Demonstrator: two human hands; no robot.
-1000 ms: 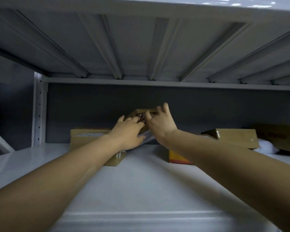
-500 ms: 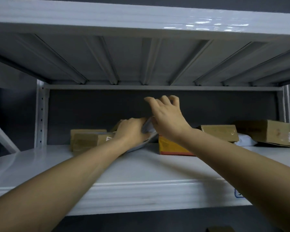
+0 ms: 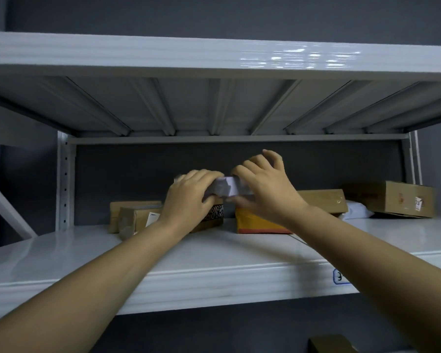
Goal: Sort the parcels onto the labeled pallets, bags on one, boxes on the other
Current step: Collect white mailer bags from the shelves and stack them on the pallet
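Both my arms reach into a white metal shelf [image 3: 214, 253]. A grey-white bag parcel [image 3: 225, 187] is lifted off the shelf between my hands. My left hand [image 3: 189, 200] grips its left end with fingers curled over the top. My right hand [image 3: 262, 192] holds its right end, thumb under and fingers on top. Under the bag stand a box with black printed lettering [image 3: 214, 215] and a yellow and orange parcel [image 3: 255, 222].
Two brown cardboard boxes [image 3: 133, 216] sit at the shelf's back left. On the right are a flat brown box [image 3: 321, 198], a white bag [image 3: 357, 211] and a larger brown box [image 3: 397, 198]. The upper shelf [image 3: 214, 57] hangs close overhead. A brown box corner [image 3: 329, 343] shows below.
The view has pulled back from the shelf. My hands let go of the patterned box and have taken up the grey-white bag, raising it above the boxes.
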